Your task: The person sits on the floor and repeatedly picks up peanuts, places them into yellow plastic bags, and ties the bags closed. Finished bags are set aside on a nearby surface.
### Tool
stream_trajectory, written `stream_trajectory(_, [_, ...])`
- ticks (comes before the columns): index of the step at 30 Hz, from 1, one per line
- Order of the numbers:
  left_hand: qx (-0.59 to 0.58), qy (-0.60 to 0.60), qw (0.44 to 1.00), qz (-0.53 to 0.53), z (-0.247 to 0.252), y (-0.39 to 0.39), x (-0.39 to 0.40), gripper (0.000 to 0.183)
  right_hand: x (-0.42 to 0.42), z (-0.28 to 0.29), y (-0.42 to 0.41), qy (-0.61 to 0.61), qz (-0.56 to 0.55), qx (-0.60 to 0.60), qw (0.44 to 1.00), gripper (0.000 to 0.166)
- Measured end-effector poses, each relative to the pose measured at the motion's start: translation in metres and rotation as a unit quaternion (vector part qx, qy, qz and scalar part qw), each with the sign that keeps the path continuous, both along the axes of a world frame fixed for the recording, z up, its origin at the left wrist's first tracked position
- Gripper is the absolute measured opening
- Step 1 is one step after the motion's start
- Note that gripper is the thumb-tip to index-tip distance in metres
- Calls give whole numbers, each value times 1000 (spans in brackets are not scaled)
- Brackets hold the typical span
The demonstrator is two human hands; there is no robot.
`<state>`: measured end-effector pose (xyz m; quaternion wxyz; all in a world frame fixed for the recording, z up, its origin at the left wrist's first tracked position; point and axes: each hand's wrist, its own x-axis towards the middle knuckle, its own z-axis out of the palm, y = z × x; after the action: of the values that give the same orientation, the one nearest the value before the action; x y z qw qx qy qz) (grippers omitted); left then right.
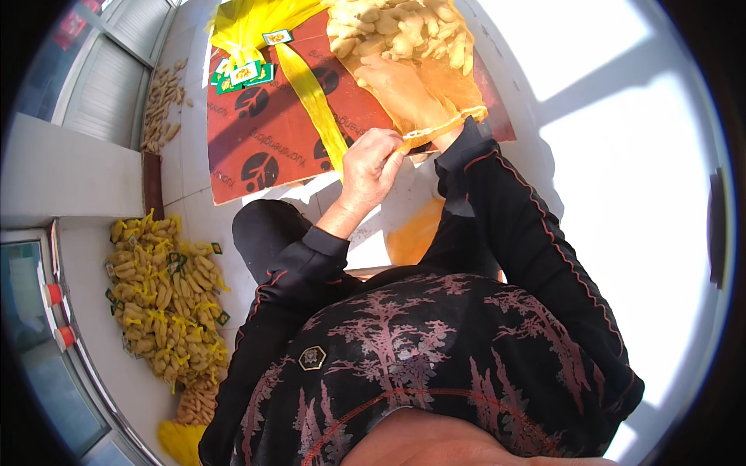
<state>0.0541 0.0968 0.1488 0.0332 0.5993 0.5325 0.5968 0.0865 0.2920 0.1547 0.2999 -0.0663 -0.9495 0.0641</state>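
An orange mesh bag (449, 78) lies on a red printed board (280, 125), its far part full of pale tan roots that look like ginger (402, 29). My left hand (373, 160) pinches the near rim of the bag's mouth between thumb and fingers. Through that mouth reaches my right hand (396, 87), seen through the mesh with its fingertips close to the roots. Whether it grips a root is unclear. Left of the bag, a flat yellow mesh sleeve (312, 99) with a label at its far end runs down the board towards my left hand.
Yellow mesh sleeves (250, 29) lie bunched at the board's far left, with green-edged picture labels (243, 74). Loose roots (163, 105) lie on the floor by the wall. Filled, tied yellow net bags (166, 291) are heaped at left. Orange mesh (417, 233) shows below the board.
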Motion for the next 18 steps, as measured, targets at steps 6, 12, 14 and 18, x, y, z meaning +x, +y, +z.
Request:
stream_trajectory(6, [-25,-28,999,9,-3,0,-6,9,29,-11,-9,48,-82,-72,993,10])
stream_trajectory(12, [-77,-115,990,-4,-20,5,-13,7,89,-41,-64,365,-4,-506,782,12])
stream_trajectory(14, [-87,-139,986,4,-34,8,-18,7,118,-42,-73,275,-80,-589,756,14])
stream_trajectory(18, [-130,-146,980,42,-41,1,-31,10,137,-17,-111,247,-80,-735,626,21])
